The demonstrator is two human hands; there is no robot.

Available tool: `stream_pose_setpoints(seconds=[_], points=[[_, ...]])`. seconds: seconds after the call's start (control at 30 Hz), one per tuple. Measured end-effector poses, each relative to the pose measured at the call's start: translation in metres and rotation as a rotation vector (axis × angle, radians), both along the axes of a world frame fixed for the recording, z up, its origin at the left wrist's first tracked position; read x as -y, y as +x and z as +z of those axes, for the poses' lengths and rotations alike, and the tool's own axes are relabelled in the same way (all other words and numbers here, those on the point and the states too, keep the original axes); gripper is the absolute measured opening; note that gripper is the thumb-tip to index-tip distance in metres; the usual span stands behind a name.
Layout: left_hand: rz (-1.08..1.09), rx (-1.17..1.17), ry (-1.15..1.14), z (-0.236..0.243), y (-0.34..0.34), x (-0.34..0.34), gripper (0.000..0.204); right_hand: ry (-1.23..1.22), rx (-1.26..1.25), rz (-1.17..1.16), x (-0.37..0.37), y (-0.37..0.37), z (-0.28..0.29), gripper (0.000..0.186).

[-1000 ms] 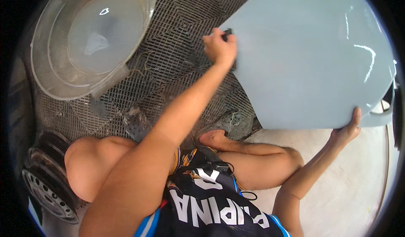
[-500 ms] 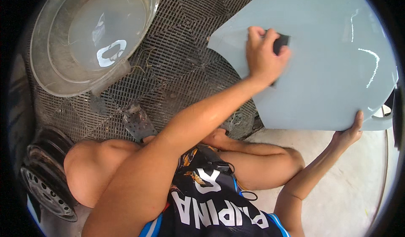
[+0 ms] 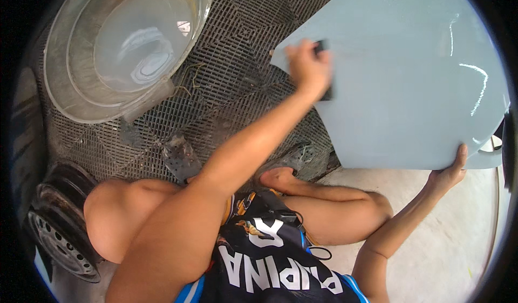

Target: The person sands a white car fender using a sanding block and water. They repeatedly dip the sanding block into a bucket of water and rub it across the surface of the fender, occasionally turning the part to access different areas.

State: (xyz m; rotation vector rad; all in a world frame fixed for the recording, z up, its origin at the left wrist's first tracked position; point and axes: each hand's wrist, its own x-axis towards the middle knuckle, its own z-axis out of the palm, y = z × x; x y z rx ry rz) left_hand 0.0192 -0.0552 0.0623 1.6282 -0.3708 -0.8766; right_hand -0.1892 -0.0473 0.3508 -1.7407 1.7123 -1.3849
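A pale grey-blue, glossy car body panel point(image 3: 399, 87) slopes across the upper right. Near its left corner, my left hand point(image 3: 310, 71) is closed on a black sanding block point(image 3: 327, 91), pressed to the panel's surface; its fingers are smeared by motion. The block shows partly beyond the fingers and below the palm. At the panel's near right edge, my right hand point(image 3: 447, 178) grips the rim, thumb on top and the other fingers hidden underneath.
A translucent basin point(image 3: 56, 60) with cloudy water stands at upper left on dark ribbed matting point(image 3: 243, 31). Black steel wheels point(image 3: 62, 243) lie at lower left beside my bent leg. Pale floor point(image 3: 431, 238) spreads at lower right. A slipper point(image 3: 181, 157) lies near my legs.
My left hand has slid leftward over the panel with the sanding block, to the panel's left edge. My right hand keeps its grip. The view has shifted slightly.
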Motion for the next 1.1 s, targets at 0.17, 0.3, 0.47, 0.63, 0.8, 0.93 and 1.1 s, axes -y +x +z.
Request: stream_pose_setpoints(seconds=[0.17,0.3,0.47,0.63,0.8,0.93,1.1], points=[[0.146,0.267,-0.450,0.013,-0.002,0.023,0.023,-0.019,-0.018,0.003,0.002,-0.004,0.000,0.062],[0.061,-0.285,0.149,-0.001,0.026,0.038,0.017,-0.044,-0.012,0.034,0.005,-0.010,0.000,0.063],[0.184,0.232,-0.532,0.044,0.004,0.043,0.025,0.003,0.029,0.024,0.005,-0.016,0.000,0.063],[0.017,-0.247,0.161,-0.033,0.035,0.048,0.029,-0.062,-0.036,0.065,0.005,-0.014,-0.001,0.063],[0.083,0.164,-0.389,0.009,0.016,0.045,0.030,0.004,0.029,0.000,0.002,-0.011,-0.002,0.060],[0.018,-0.173,0.271,-0.048,0.042,0.052,0.030,-0.078,-0.003,0.035,0.003,-0.008,-0.004,0.059],[0.278,0.136,-0.509,0.056,0.040,0.103,0.029,-0.001,0.009,-0.010,0.000,-0.006,-0.004,0.063]])
